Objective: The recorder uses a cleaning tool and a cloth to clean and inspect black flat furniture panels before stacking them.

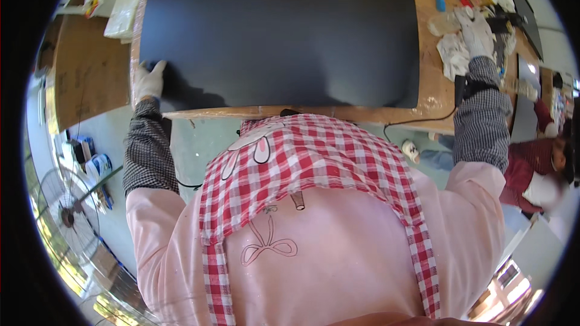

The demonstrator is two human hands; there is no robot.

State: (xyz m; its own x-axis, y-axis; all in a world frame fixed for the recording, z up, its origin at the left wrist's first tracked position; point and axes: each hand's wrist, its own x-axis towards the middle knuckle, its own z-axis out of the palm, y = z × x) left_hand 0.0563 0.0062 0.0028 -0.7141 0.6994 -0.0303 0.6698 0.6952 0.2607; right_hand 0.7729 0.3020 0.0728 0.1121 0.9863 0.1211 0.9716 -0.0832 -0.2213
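Dark panel (278, 36): flat on brown tabletop (436, 98), ctr.
L hand (149, 80): gloved, at panel's L edge nr front corner; thumb spread from fingers, panel edge right by them.
R hand (478, 35): gloved, R of panel, apart from it, nr clear container (444, 25) & white cloth (453, 55); can't tell if fingers pinch anything.
Cardboard (90, 72): far L, faint print, illegible.
Pink shirt (338, 235): tiny lettering abv bow drawing.
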